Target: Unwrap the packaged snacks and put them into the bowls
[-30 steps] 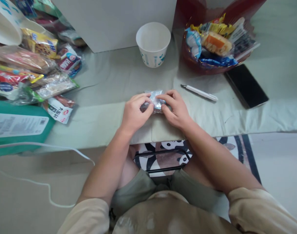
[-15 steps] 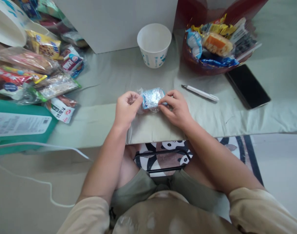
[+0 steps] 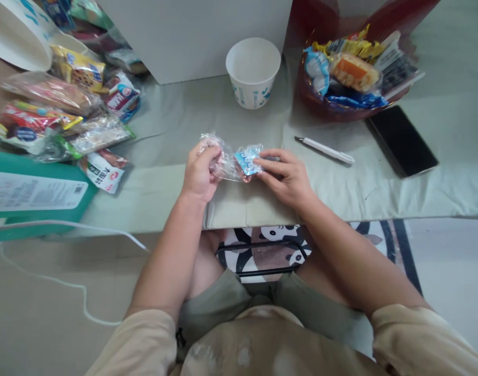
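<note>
"What is the person wearing?"

"A beige shirt is filling six o'clock, pale blotches showing across its front and a lighter curved edge rimming its twelve o'clock side."

"And the sleeves?"

"They're matching the shirt and running short: the left sleeve is ending between seven and eight o'clock, the right sleeve around four. Both are leaving the forearms bare."

"Anything else?"

"Grey-green shorts are showing beyond the shirt. A small dark detail is peeking out near seven, too blurred to identify."
</note>
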Available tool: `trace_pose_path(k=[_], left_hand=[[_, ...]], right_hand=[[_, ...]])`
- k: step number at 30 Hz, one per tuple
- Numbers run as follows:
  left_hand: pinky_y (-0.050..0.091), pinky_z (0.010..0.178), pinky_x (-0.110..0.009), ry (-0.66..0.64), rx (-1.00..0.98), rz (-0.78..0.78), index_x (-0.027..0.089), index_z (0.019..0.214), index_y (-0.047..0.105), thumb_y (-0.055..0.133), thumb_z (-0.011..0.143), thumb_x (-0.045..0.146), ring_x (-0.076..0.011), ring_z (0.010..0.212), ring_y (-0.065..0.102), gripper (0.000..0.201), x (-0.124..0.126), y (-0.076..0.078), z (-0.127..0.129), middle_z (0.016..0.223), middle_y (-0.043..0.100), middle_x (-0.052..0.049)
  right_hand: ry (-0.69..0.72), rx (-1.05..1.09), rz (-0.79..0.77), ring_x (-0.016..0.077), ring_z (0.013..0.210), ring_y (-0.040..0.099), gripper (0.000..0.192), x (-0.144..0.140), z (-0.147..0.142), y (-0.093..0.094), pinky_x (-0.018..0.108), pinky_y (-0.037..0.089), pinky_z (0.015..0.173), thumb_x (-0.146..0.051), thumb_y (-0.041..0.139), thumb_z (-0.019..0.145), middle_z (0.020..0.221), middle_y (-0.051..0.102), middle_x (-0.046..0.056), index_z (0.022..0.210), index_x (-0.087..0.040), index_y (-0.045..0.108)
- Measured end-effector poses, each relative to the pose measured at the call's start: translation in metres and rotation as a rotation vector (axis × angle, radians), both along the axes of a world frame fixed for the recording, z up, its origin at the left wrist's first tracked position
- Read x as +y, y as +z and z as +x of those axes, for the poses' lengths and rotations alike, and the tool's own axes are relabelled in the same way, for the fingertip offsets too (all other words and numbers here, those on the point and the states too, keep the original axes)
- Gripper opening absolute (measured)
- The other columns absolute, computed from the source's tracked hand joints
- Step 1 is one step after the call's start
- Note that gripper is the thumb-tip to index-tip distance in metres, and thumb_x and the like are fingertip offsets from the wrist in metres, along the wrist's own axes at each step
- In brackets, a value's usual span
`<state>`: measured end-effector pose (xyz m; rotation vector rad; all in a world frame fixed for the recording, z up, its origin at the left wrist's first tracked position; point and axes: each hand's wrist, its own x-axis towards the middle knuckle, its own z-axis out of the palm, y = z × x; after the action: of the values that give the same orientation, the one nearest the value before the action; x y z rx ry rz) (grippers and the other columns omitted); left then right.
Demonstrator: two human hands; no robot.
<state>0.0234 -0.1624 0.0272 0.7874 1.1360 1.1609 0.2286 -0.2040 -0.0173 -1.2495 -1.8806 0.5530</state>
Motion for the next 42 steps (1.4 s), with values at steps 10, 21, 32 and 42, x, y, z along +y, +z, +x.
trace_pose_path(k=[10, 21, 32, 42], left_hand=[[0.017, 0.038, -0.020, -0.006, 0.152, 0.095, 0.022, 0.066, 0.049, 0.078, 0.069, 0.030, -0.0046, 0.041, 0.027, 0.031, 0.002, -0.006, -0.007, 0.054, 0.033, 0.007], [0.041, 0.059, -0.027, 0.071, 0.969, 0.146, 0.020, 0.083, 0.062, 0.062, 0.073, 0.011, -0.0108, 0.056, 0.047, 0.014, 0.011, -0.028, -0.052, 0.065, 0.052, 0.004], [0.054, 0.103, -0.040, -0.227, 1.092, 0.475, 0.021, 0.093, 0.081, 0.068, 0.088, 0.031, -0.0231, 0.106, 0.071, 0.017, 0.015, -0.027, -0.037, 0.112, 0.076, -0.007], [0.049, 0.106, -0.050, -0.073, 0.970, 0.727, 0.027, 0.065, 0.067, 0.069, 0.076, 0.029, -0.0281, 0.100, 0.072, 0.011, -0.021, 0.013, -0.031, 0.079, 0.074, -0.002]], right_hand=[[-0.127, 0.113, 0.028, 0.0227, 0.107, 0.072, 0.027, -0.006, -0.003, 0.011, 0.041, 0.056, 0.096, -0.032, 0.053, 0.101, 0.112, 0.076, 0.009, 0.102, -0.024, 0.079], [-0.575, -0.047, -0.045, 0.0189, 0.075, 0.062, 0.030, 0.000, 0.045, 0.006, 0.038, 0.052, 0.076, -0.017, 0.052, 0.081, 0.093, 0.068, 0.006, 0.109, -0.020, 0.063], [-0.281, -0.353, -0.050, 0.0343, 0.122, 0.062, 0.029, 0.021, 0.016, 0.008, 0.057, 0.037, 0.110, -0.037, 0.055, 0.093, 0.118, 0.075, 0.012, 0.111, -0.023, 0.073], [-0.278, -0.203, 0.155, 0.0355, 0.127, 0.063, 0.020, 0.004, 0.020, 0.034, 0.059, 0.039, 0.111, -0.036, 0.055, 0.092, 0.112, 0.076, 0.007, 0.088, -0.029, 0.073]])
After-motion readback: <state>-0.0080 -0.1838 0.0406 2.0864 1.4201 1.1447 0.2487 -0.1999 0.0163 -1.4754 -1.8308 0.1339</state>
